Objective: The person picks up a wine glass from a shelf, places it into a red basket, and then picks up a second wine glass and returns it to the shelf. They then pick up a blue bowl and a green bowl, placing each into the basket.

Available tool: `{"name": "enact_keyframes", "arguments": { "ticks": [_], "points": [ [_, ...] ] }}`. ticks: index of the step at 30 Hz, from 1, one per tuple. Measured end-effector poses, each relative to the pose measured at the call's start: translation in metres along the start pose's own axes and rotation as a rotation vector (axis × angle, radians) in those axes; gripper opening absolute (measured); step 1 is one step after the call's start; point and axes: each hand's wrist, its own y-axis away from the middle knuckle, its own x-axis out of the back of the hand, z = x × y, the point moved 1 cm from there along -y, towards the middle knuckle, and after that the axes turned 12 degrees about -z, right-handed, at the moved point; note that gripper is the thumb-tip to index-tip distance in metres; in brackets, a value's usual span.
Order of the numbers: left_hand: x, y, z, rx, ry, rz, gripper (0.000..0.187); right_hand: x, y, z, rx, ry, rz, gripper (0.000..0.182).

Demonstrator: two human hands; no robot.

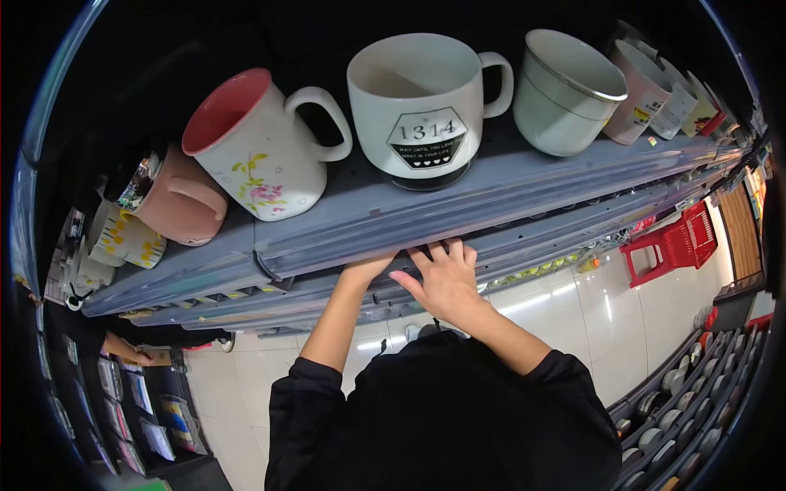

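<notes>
Your right hand [446, 282]: part-open, fingers spread at shelf [508, 209] edge, hold unclear. Your left hand [370, 267], its nine o'clock: fingers hidden, can't tell grip. White mug [422, 102]: twelve.

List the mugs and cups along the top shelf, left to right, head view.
Yellow-patterned mug → pink mug → floral mug → "1314" mug → white cup with thin lines → pale pink cup.
</notes>
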Motion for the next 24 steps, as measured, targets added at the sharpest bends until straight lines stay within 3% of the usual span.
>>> {"name": "enact_keyframes", "arguments": {
  "ticks": [8,10,16,22,24],
  "points": [
    [0.003,-0.004,0.021,0.075,-0.131,-0.190,0.039,-0.002,0.000,0.002,-0.021,-0.007,-0.044,0.065],
    [-0.003,-0.005,0.022,0.001,-0.116,-0.141,0.038,-0.005,0.000,0.004,-0.018,-0.001,-0.040,0.065],
    [-0.003,-0.011,0.031,0.010,0.133,-0.055,0.033,-0.006,0.000,0.005,-0.015,-0.023,-0.037,0.066],
    [-0.010,0.000,0.042,0.044,0.184,0.032,0.032,-0.006,0.004,0.012,0.002,-0.052,-0.057,0.064],
    [-0.011,0.006,0.057,0.060,0.199,0.107,0.035,-0.003,0.013,0.017,0.061,-0.099,0.022,0.058]
  ]
}}
